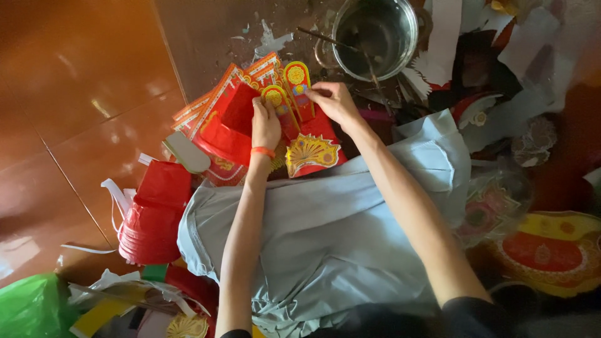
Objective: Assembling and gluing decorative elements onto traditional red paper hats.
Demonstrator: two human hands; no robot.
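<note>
- While we look down past our arms, we see a shiny brown tile floor (pixel 75 125) under everything.
- We have a big pale blue-grey cloth (pixel 325 238) lying over our lap.
- We see a round metal pot (pixel 375 37) at the top, with a thin stick (pixel 332 39) resting in it.
- We see a stack of red paper pieces (pixel 153 219) on the left, just beside the cloth.
- We see a fan of red and gold paper sheets (pixel 219 109) lying past our knees, under our hands.
- Our left hand (pixel 265 127) is closed on a red and yellow paper strip (pixel 280 106), thumb and fingers pinching its lower part. It wears an orange band (pixel 263 151) at the wrist.
- Our right hand (pixel 333 100) pinches a second paper strip (pixel 297 84) near its top with curled fingertips.
- Both strips stand side by side between our hands, touching each other, above the red sheets.
- We see a small gold fan shape (pixel 311 152) just below our hands.
</note>
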